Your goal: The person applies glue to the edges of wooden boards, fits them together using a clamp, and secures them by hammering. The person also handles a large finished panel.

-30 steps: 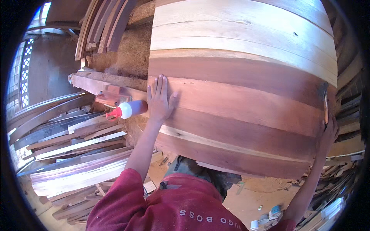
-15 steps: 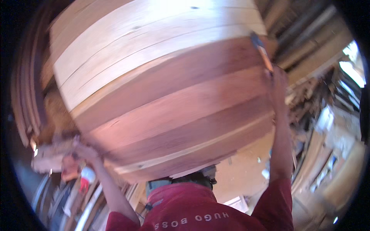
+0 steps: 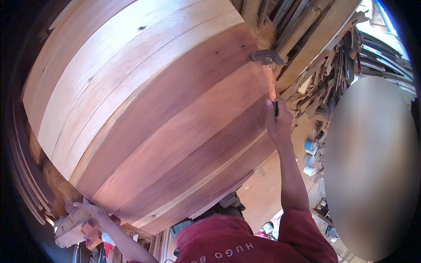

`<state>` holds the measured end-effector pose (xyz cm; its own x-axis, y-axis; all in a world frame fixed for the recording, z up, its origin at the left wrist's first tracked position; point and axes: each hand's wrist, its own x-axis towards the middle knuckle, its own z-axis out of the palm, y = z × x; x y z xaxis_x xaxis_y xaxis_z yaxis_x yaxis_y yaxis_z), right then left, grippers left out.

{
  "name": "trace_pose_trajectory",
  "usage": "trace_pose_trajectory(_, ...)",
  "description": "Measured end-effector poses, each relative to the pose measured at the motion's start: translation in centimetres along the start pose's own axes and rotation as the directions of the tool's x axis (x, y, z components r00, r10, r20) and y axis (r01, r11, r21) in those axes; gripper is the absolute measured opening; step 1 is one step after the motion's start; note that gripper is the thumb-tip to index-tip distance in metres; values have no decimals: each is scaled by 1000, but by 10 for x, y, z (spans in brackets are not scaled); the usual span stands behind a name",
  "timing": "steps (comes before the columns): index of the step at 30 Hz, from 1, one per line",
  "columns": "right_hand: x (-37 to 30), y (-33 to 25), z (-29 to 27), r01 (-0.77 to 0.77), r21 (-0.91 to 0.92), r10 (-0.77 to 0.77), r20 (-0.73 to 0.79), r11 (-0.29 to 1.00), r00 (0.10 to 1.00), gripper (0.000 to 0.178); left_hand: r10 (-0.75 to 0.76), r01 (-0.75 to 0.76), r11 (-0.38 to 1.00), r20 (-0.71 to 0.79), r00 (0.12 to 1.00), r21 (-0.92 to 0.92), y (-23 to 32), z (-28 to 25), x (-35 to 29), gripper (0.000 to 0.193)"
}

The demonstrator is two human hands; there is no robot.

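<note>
A wide panel of joined wooden boards (image 3: 188, 109) lies in front of me, pale at the far side and reddish brown nearer. My right hand (image 3: 280, 120) is closed around the handle of a claw hammer (image 3: 270, 79). Its dark metal head is over the panel's right edge; whether it touches the wood I cannot tell. At the panel's lower left corner, my left hand (image 3: 93, 211) lies with fingers stretched out, beside a thick wooden block (image 3: 70, 234). A reddish wood piece (image 3: 91, 234) sits just below that hand.
A white-and-red bottle (image 3: 107, 241) stands by my left forearm. Long planks (image 3: 315, 39) and a heap of wood offcuts (image 3: 322, 92) lie beyond the right edge. Small containers (image 3: 309, 158) sit on the right. A blurred oval hides the far right.
The view has turned, so the panel now slants more steeply up to the right. The hammer, still in my right hand, now shows its head sideways across the panel edge.
</note>
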<state>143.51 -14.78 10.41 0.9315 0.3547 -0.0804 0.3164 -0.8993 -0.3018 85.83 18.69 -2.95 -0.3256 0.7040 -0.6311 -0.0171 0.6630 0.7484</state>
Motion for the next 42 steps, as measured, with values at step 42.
trace_pose_trajectory(42, 14, 42, 27, 90, -110, -87, 29, 990, 996, 51, 453, -345, 715, 26, 891, -608, 17, 10, -76, 101)
